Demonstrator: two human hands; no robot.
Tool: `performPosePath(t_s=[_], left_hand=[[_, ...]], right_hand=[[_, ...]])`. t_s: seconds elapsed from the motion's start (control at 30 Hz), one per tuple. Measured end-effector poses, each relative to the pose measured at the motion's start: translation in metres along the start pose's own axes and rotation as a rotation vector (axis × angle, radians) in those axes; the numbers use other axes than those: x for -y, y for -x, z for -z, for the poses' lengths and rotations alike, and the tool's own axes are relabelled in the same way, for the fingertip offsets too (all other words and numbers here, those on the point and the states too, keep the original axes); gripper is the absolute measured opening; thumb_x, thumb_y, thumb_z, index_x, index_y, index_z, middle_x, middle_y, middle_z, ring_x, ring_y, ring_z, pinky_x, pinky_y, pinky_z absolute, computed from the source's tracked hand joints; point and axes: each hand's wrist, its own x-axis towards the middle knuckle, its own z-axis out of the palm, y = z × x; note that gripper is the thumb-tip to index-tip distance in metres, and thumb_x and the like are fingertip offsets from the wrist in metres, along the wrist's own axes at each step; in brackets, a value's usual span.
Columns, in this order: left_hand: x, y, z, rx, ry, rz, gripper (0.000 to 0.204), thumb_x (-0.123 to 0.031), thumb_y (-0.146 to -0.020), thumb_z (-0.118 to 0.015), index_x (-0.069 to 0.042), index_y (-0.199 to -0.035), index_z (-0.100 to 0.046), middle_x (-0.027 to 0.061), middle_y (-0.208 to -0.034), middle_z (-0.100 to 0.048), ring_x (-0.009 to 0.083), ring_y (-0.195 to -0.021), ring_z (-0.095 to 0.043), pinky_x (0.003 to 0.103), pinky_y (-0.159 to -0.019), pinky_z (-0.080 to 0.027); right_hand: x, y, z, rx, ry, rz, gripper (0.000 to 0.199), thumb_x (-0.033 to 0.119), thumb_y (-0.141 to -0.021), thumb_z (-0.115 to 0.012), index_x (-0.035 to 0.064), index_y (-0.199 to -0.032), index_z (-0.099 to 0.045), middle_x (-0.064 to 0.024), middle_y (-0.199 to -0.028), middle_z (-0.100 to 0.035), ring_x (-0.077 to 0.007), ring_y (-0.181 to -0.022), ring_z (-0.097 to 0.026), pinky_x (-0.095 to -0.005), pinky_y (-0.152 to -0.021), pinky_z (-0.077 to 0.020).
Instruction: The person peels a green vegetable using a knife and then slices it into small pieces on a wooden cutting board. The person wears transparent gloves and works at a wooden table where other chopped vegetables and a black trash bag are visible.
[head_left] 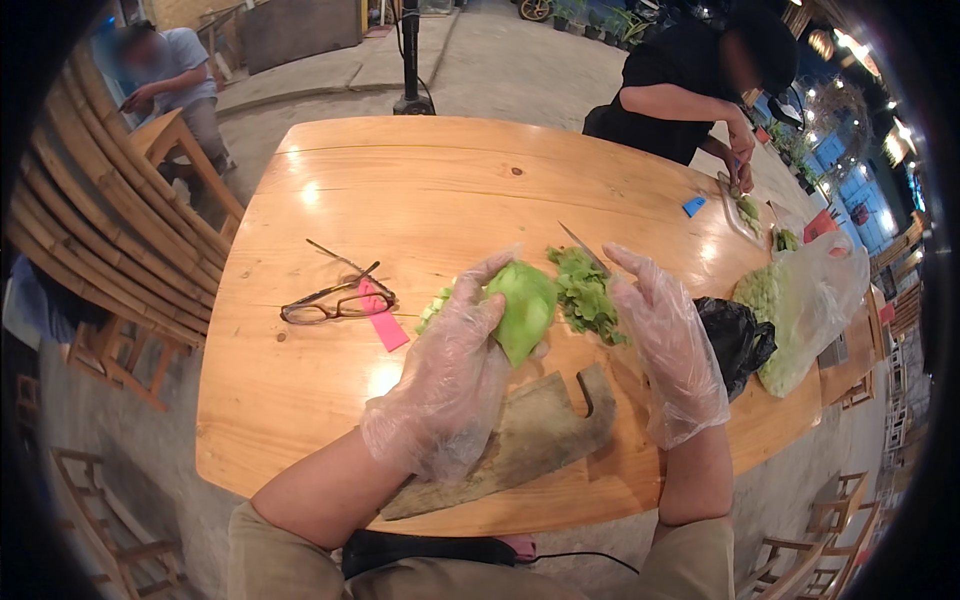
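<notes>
In 2 clear plastic gloves (690,395), the left hand (455,345) clasps a smooth, bright-green oval fruit (527,308); the right hand (665,335) is half-open by a slim metal knife (584,246), its grip unclear.

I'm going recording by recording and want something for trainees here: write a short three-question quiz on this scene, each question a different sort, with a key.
1. Multiple choice: what does the person's plastic-gloved left hand hold?
A) a crumpled black plastic bag
B) a smooth, bright-green, rounded piece of produce
C) a blue plastic cup

2. True or false: the brown-framed eyeglasses lie on the wooden table to the left of that hand.

3. Short answer: at which of the person's hands does the narrow metal knife blade show?

Key: 1: B. 2: true. 3: the right hand.
</notes>
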Motion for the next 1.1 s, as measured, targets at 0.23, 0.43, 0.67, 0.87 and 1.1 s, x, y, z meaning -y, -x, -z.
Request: performPosePath(t_s=[0.23,0.43,0.67,0.87,1.1], left_hand=[[-0.003,0.0,-0.007,-0.034,0.192,0.021,0.049,-0.014,-0.103,-0.045,-0.011,-0.151,-0.033,0.0145,-0.141,-0.047,0.0257,-0.122,-0.052,0.043,-0.098,-0.046],[0.008,-0.003,0.001,0.038,0.098,-0.055,0.056,-0.014,-0.1,-0.054,-0.011,-0.152,-0.032,0.0108,-0.138,-0.049,0.023,-0.121,-0.054,0.038,-0.099,-0.048],[0.009,-0.002,0.003,0.017,-0.031,-0.045,0.058,-0.017,-0.099,-0.059,-0.01,-0.15,-0.032,0.0098,-0.133,-0.051,0.0208,-0.121,-0.054,0.035,-0.103,-0.048],[0.009,-0.002,0.002,0.016,0.004,-0.041,0.059,-0.018,-0.096,-0.062,-0.012,-0.148,-0.035,0.0093,-0.134,-0.051,0.0224,-0.122,-0.055,0.037,-0.106,-0.049],[0.011,-0.002,-0.003,0.01,0.077,-0.028,0.057,-0.027,-0.098,-0.059,-0.011,-0.147,-0.035,0.0103,-0.137,-0.05,0.0243,-0.128,-0.051,0.042,-0.111,-0.046]], right_hand=[[0.021,0.009,-0.006,0.107,-0.013,0.009,0.037,0.014,-0.09,-0.066,0.0054,-0.126,-0.063,-0.0185,-0.085,-0.068,-0.0274,-0.074,-0.067,-0.0362,-0.069,-0.0522],[0.029,0.016,-0.009,0.115,0.133,0.276,0.04,0.014,-0.081,-0.072,0.0147,-0.12,-0.069,-0.0188,-0.085,-0.068,-0.0365,-0.074,-0.067,-0.0419,-0.067,-0.053],[0.028,0.017,-0.007,0.114,0.181,0.301,0.039,0.016,-0.079,-0.073,0.0161,-0.118,-0.071,-0.0177,-0.084,-0.068,-0.0374,-0.074,-0.067,-0.0421,-0.066,-0.0537],[0.031,0.017,-0.007,0.09,0.201,0.358,0.039,0.015,-0.079,-0.073,0.0164,-0.118,-0.071,-0.0178,-0.085,-0.068,-0.0371,-0.074,-0.067,-0.0423,-0.066,-0.0536],[0.02,0.015,-0.009,0.118,0.102,0.354,0.043,0.013,-0.078,-0.074,0.0154,-0.12,-0.069,-0.0172,-0.08,-0.066,-0.036,-0.071,-0.065,-0.0413,-0.065,-0.052]])
